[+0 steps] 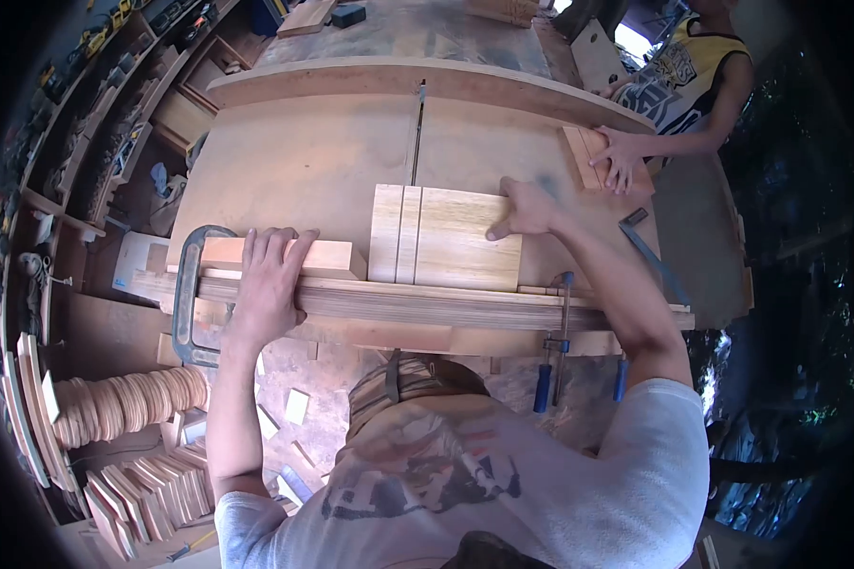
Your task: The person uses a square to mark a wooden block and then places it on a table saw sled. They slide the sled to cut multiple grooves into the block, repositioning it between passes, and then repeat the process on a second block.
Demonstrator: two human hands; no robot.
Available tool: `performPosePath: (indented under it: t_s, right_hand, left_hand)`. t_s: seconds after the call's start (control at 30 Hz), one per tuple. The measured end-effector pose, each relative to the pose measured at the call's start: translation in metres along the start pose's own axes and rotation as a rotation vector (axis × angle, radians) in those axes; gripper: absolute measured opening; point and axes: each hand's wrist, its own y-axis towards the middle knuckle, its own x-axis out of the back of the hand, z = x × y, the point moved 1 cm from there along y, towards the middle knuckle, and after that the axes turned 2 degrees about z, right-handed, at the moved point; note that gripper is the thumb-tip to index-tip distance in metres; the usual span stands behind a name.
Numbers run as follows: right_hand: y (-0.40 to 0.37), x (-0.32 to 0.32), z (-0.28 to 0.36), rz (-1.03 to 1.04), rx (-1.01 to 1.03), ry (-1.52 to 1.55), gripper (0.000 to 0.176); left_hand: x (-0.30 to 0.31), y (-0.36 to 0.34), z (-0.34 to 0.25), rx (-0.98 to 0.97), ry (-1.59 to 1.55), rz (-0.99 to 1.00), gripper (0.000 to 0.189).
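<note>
A pale wooden board (465,237) with two grooves across its left part lies flat against the layered front strip (427,302) of the sled. My right hand (529,207) grips its upper right corner, thumb on top and fingers at the far edge. To the left, my left hand (273,284) wraps over a wooden block (332,258) and the layered strip, with the thumb on the near side. The block's right end stands close to the grooved board. Beyond the board, a narrow slot (415,142) runs away toward the tall back fence (370,78).
A large C-clamp (188,303) grips the strip's left end; a blue-handled bar clamp (562,346) stands right. A try square (655,251) lies at the right. Another person's hand (624,156) rests on a reddish board (584,156). Stacked wood pieces (152,493) stand lower left.
</note>
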Motion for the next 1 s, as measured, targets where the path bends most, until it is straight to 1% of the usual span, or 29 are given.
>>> performPosePath:
  t_s: [0.07, 0.13, 0.17, 0.27, 0.37, 0.57, 0.67, 0.77, 1.0]
  right_hand:
    - [-0.037, 0.032, 0.023, -0.103, -0.006, 0.095, 0.081]
    - [-0.062, 0.026, 0.028, -0.154, 0.182, 0.083, 0.070]
    - [-0.073, 0.018, 0.033, -0.182, 0.272, 0.089, 0.065]
    - [-0.099, 0.012, 0.049, -0.223, 0.321, 0.091, 0.048]
    - [-0.118, 0.010, 0.058, -0.360, 0.285, 0.029, 0.044]
    - [-0.147, 0.033, 0.039, -0.621, 0.350, -0.150, 0.049]
    - [-0.152, 0.039, 0.023, -0.684, 0.333, -0.212, 0.052]
    - [-0.163, 0.043, 0.023, -0.745, 0.327, -0.230, 0.052]
    - [-0.183, 0.032, 0.028, -0.783, 0.357, -0.183, 0.051]
  left_hand:
    - [0.003, 0.006, 0.009, -0.009, 0.015, -0.004, 0.118]
    - [0.002, 0.007, 0.009, -0.013, 0.004, 0.000, 0.118]
    - [0.004, 0.008, 0.008, 0.014, -0.028, 0.021, 0.113]
    - [0.006, 0.009, 0.011, 0.010, -0.049, 0.027, 0.114]
    - [0.002, 0.010, 0.014, -0.002, -0.035, 0.008, 0.116]
    - [0.005, 0.018, 0.018, 0.007, -0.057, 0.034, 0.121]
    - [0.009, 0.024, 0.019, 0.008, -0.049, 0.037, 0.123]
    - [0.009, 0.023, 0.019, 0.002, -0.051, 0.042, 0.124]
    - [0.005, 0.013, 0.018, -0.014, -0.035, 0.037, 0.127]
